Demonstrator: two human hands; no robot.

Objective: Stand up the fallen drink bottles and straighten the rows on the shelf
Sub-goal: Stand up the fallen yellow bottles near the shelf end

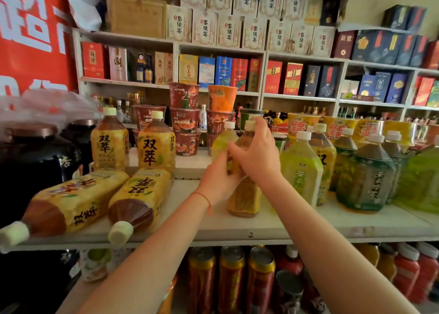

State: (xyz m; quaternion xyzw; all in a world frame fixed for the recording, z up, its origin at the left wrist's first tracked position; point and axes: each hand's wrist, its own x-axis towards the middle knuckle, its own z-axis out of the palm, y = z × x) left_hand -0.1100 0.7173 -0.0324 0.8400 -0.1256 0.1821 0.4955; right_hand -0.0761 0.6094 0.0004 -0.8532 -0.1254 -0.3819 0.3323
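**Shelf inspection: one bottle in hand, two still down**

Landmark for all positions: the amber tea bottle you are holding, upright near the middle of the white shelf board.

Grip. Your left hand wraps the bottle's body from its left side, fingers curled round it. Your right hand clasps the shoulder and neck from above, its fingers reaching up to the cap. Judgement: the low hand steadies the base while the high hand controls the lean, which suits setting a tall bottle squarely on its foot. The base appears to rest on the board, though the contact is partly hidden by your left wrist.

Outstanding items. Two yellow-label bottles lie on their sides well to the left of the landmark: the nearer fallen bottle and the far fallen bottle, both with caps overhanging the front edge of the board. Judgement: those overhanging caps make them liable to roll or be knocked off; they want attention next. Behind them stand two upright yellow-label bottles.

Just right of the landmark, the green tea bottles stand in a crowded, uneven row; a pale green bottle stands just behind the landmark.

Surroundings. Stacked instant-noodle cups sit behind the landmark. Boxed liquor fills the wall shelves beyond. Cans occupy the shelf below. Dark jars stand far left, under a red banner.
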